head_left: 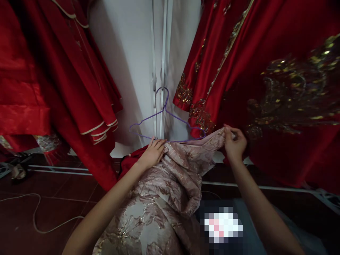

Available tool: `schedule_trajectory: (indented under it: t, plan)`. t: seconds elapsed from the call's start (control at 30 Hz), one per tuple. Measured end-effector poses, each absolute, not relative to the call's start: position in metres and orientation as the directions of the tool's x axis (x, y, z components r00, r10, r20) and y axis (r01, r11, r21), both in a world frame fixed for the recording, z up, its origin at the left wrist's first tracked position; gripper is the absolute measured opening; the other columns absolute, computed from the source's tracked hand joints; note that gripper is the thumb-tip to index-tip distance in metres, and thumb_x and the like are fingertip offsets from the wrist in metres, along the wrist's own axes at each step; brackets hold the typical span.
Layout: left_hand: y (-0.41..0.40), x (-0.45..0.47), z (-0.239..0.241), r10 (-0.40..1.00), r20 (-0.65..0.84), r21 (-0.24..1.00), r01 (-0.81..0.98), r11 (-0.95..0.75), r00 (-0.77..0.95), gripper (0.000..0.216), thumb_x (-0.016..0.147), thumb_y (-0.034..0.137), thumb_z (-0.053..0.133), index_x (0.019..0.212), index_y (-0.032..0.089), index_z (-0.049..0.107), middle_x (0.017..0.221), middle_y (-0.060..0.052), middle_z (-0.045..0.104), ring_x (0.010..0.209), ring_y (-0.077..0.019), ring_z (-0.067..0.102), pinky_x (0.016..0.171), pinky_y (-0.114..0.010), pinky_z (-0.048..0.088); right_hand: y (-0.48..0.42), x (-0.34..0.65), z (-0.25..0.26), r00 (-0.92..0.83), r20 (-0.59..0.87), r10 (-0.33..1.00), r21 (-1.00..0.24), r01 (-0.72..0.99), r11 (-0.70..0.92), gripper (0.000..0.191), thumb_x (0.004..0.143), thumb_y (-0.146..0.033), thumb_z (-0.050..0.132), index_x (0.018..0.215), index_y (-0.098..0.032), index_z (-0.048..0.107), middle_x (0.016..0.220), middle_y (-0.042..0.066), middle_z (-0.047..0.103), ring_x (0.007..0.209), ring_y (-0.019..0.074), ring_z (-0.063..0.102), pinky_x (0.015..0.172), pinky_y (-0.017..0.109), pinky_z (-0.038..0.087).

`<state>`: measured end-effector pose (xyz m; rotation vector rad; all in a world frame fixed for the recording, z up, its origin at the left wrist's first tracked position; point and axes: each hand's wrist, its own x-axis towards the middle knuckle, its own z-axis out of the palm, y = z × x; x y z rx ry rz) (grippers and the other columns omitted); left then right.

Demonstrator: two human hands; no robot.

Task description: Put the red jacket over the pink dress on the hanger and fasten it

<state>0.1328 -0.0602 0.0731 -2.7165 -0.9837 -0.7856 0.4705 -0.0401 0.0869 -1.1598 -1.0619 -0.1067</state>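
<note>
A pale pink brocade garment (164,191) drapes from a purple wire hanger (166,117) down toward me. The hanger's hook catches on a white vertical rail (162,53). My left hand (153,153) rests on the garment's upper left edge by the hanger bar, fingers closed on the fabric. My right hand (233,141) pinches the garment's upper right corner, near the hanger's right end. A strip of red lining (130,161) shows under the pink cloth beside my left wrist.
Red satin robes (66,81) hang on the left; red gowns with gold embroidery (278,92) hang on the right. A white wall (132,53) lies between them. A thin cord (37,212) curls over the dark red floor at lower left.
</note>
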Motion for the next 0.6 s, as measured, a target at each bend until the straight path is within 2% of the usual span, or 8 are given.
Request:
schedule_trajectory:
  t: [0.17, 0.37, 0.6]
  plan:
    - [-0.061, 0.135, 0.077, 0.528, 0.517, 0.043, 0.596, -0.802, 0.673, 0.028, 0.093, 0.027, 0.031, 0.1, 0.016, 0.056, 0.13, -0.011, 0.049, 0.122, -0.0222, 0.041, 0.109, -0.051, 0.029, -0.038, 0.461, 0.096, 0.486, 0.769, 0.416, -0.639, 0.601, 0.479, 0.025, 0.084, -0.036, 0.05, 0.09, -0.014, 0.059, 0.102, 0.015, 0.066, 0.096, 0.0184, 0.061, 0.087, 0.03, 0.044]
    - [-0.069, 0.129, 0.081, 0.525, 0.514, 0.086, 0.568, -0.818, 0.678, 0.027, 0.093, 0.026, 0.03, 0.095, 0.017, 0.056, 0.129, -0.009, 0.048, 0.121, -0.0216, 0.04, 0.106, -0.045, 0.035, -0.039, 0.462, 0.096, 0.533, 0.768, 0.355, -0.64, 0.66, 0.393, 0.024, 0.086, -0.035, 0.048, 0.09, -0.014, 0.058, 0.097, 0.015, 0.066, 0.092, 0.0181, 0.061, 0.085, 0.028, 0.043]
    - [-0.066, 0.137, 0.08, 0.51, 0.524, 0.068, 0.562, -0.824, 0.683, 0.027, 0.093, 0.026, 0.031, 0.096, 0.016, 0.056, 0.128, -0.009, 0.049, 0.12, -0.0208, 0.04, 0.106, -0.042, 0.034, -0.046, 0.455, 0.102, 0.499, 0.793, 0.349, -0.605, 0.709, 0.361, 0.024, 0.089, -0.034, 0.042, 0.093, -0.015, 0.056, 0.1, 0.015, 0.064, 0.097, 0.0181, 0.059, 0.088, 0.029, 0.042]
